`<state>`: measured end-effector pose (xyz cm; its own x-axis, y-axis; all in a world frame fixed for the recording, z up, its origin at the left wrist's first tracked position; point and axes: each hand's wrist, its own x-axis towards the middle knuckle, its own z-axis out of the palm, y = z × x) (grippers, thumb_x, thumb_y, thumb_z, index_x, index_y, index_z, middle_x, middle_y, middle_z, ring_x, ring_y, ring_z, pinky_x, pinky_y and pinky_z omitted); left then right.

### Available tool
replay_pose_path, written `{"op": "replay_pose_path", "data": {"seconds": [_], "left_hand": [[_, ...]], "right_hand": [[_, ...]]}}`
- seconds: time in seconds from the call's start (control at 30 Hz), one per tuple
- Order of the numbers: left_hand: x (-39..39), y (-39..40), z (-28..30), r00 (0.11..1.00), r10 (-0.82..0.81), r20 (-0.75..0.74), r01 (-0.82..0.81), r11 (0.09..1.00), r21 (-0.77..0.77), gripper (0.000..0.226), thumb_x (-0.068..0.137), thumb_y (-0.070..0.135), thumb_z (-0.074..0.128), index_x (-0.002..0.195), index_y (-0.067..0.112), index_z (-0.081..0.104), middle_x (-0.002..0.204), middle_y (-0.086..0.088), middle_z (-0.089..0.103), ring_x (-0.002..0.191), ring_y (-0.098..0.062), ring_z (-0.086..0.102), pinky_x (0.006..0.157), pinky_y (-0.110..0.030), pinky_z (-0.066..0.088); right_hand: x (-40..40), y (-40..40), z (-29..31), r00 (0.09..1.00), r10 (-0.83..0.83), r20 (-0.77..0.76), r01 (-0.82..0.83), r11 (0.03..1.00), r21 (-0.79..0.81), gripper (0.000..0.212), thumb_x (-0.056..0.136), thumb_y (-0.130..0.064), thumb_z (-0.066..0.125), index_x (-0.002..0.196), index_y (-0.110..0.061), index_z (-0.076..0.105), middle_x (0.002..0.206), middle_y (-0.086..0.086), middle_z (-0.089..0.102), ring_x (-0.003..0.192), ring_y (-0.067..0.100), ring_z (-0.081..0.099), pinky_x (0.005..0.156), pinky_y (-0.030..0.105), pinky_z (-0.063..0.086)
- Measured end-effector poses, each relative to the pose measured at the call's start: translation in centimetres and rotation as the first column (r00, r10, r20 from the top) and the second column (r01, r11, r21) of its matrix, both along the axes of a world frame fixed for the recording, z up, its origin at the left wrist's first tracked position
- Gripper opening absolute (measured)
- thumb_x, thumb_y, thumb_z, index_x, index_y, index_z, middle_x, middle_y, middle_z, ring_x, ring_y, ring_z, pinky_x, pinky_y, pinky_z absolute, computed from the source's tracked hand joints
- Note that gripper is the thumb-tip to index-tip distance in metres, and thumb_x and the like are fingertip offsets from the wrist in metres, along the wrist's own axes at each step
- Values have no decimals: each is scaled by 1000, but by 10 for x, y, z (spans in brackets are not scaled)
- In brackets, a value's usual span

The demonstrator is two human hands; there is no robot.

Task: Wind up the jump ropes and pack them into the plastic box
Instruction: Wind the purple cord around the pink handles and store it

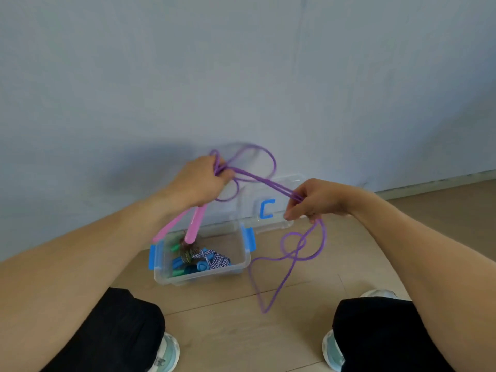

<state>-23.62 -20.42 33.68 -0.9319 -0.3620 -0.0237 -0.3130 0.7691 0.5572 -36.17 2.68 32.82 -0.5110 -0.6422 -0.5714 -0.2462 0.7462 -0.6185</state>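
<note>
My left hand (pixel 200 181) grips the two pink handles (pixel 194 226) of a purple jump rope (pixel 295 253) together with several loops of its cord. The handles hang down over the clear plastic box (pixel 236 268). Taut strands run from that hand across to my right hand (pixel 314 200), which pinches them. Below the right hand the loose cord drops in loops to the floor. Inside the box lie wound ropes with blue and green handles (pixel 200 260).
The box's clear lid (pixel 273 208), with a blue latch, leans against the pale wall behind the box. The floor is light wood. My knees in black trousers and both shoes frame the bottom corners.
</note>
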Motion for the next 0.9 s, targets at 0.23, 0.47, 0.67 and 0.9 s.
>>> {"op": "replay_pose_path", "data": {"seconds": [0.23,0.47,0.67,0.9], "left_hand": [[14,-76,-11,858,499,-123,-468,858,213,27,96,25,51,71,14,50,65,-10,52,59,-36,58,41,-29,48],[13,-83,-25,881,456,130,-471,814,339,23,96,27,54,85,7,57,71,-16,57,56,-27,54,41,-26,43],[6,-27,-15,925,-24,379,-125,923,364,16,87,10,65,101,1,65,69,-15,62,51,-23,52,52,-31,48],[8,17,9,834,-391,389,23,729,684,11,85,-2,63,93,6,65,65,-6,62,55,-16,59,53,-25,51]], "right_hand": [[-43,67,-53,975,-71,-210,166,860,483,22,91,-30,60,78,-15,70,73,-2,73,63,14,67,72,25,47],[-55,94,-68,931,-257,-259,364,693,623,36,103,-28,40,78,-9,59,55,1,68,50,19,67,55,22,49],[-49,36,-44,891,39,-451,239,806,541,57,78,-38,78,124,-7,63,125,9,64,116,25,61,93,29,48],[37,-52,-1,974,161,-161,-205,928,-310,77,69,0,76,136,-24,48,129,-3,54,112,9,54,82,10,46]]}}
